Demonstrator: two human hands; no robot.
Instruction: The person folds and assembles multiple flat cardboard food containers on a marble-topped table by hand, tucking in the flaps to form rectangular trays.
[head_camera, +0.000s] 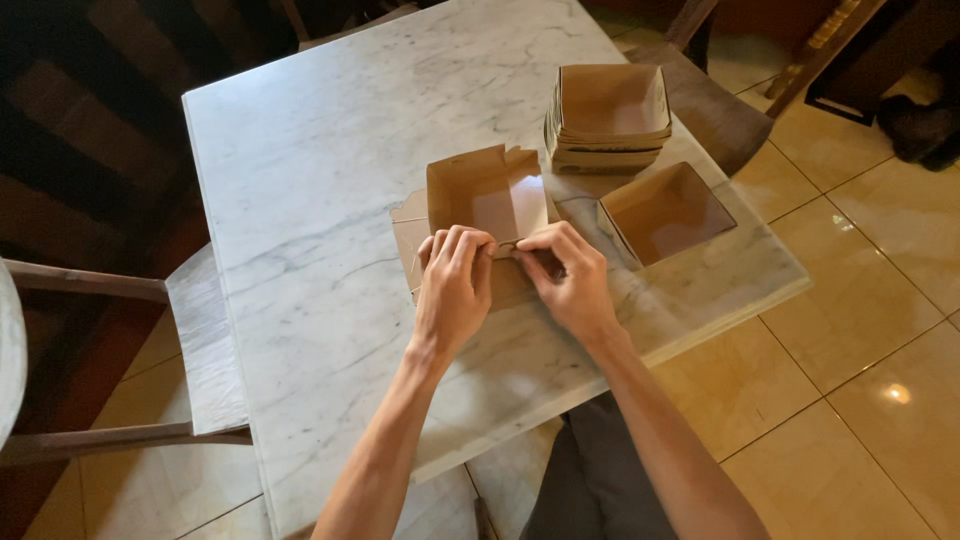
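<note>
A flat brown cardboard box blank (487, 195) lies on the white marble table (320, 180), one panel folded up toward me. My left hand (453, 285) grips its near edge, fingers curled over the fold. My right hand (568, 275) pinches the same edge just to the right, fingertips almost touching the left hand's. More flat cardboard (408, 225) lies under the blank.
A stack of nested folded cardboard trays (607, 115) stands at the table's far right. One single folded tray (665, 212) sits near the right edge. A wooden chair (710, 105) is beyond the table, a marble-topped bench (205, 340) to the left, tiled floor on the right.
</note>
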